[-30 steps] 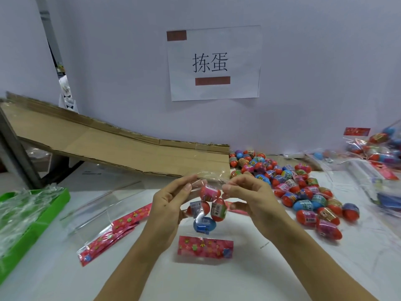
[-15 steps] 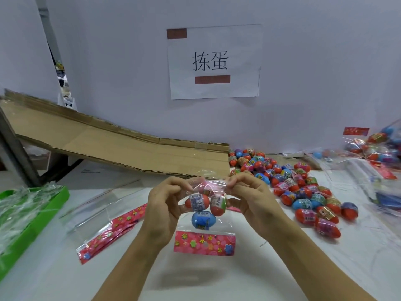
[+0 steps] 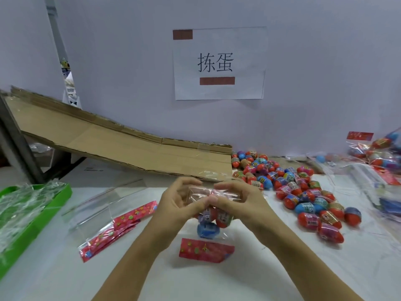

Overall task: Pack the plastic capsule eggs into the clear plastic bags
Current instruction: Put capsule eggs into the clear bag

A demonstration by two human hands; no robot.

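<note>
Up off the white worktop [image 3: 282,268], hanging in a two-handed grip: clear bag [image 3: 213,195] with capsule eggs inside [image 3: 209,229]. Left hand [image 3: 176,205] and right hand [image 3: 235,202] both pinching its folded top, thumbs meeting. Rightward, loose eggs heaped [image 3: 288,187]. Left, empty bags [image 3: 112,216], green tray [image 3: 32,218]. Behind, cardboard ramp [image 3: 121,144].

A cardboard ramp [image 3: 121,146] slopes along the wall — above it a paper sign [image 3: 219,63] — green tray [image 3: 43,213] at left.
</note>
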